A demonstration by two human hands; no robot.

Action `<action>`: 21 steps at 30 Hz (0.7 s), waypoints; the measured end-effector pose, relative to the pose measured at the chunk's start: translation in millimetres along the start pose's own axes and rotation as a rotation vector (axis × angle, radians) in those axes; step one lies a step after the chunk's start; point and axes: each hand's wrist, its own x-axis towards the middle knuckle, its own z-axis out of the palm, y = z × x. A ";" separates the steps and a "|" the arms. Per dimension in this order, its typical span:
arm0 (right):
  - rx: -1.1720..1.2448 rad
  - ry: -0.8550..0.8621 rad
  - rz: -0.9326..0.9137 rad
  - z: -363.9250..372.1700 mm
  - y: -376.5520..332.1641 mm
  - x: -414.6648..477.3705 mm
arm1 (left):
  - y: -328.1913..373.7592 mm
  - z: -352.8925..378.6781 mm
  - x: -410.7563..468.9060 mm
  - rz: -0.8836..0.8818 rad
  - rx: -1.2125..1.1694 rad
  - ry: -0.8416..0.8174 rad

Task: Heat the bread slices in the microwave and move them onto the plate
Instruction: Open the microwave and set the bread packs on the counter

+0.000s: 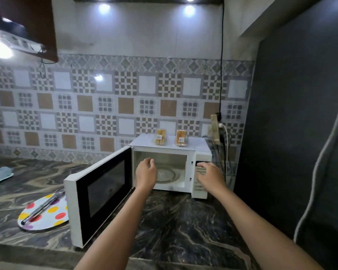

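Loading step: microwave (pixel 200 152) door (pixel 101 193) open, cavity bare. Left hand (pixel 146 172) and right hand (pixel 210 175) both empty, fingers loosely spread. Next: fetch bread packs (pixel 160 137) on top.

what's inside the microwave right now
The microwave stands open, and only its glass turntable shows inside, with no bread on it. The left hand covers the cavity's left part, so that corner cannot be checked.

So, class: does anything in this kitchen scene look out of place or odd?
Two clear packets of bread slices stand upright on top of the white microwave, not inside it. Its door hangs open and the glass turntable is bare. Metal tongs lie across the spotted plate.
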 end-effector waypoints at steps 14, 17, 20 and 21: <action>-0.049 0.018 0.086 51.4 -4.2 219.7 | -25.5 75.8 237.7 -0.007 0.040 -0.153; -0.048 0.010 0.143 69.5 -0.5 262.4 | -38.3 93.1 282.1 -0.015 0.103 -0.202; -0.013 -0.034 0.216 85.6 6.8 291.1 | -51.5 108.7 309.1 -0.066 0.167 -0.286; 0.003 -0.034 0.252 89.9 9.0 298.9 | -55.0 113.5 315.8 -0.086 0.178 -0.328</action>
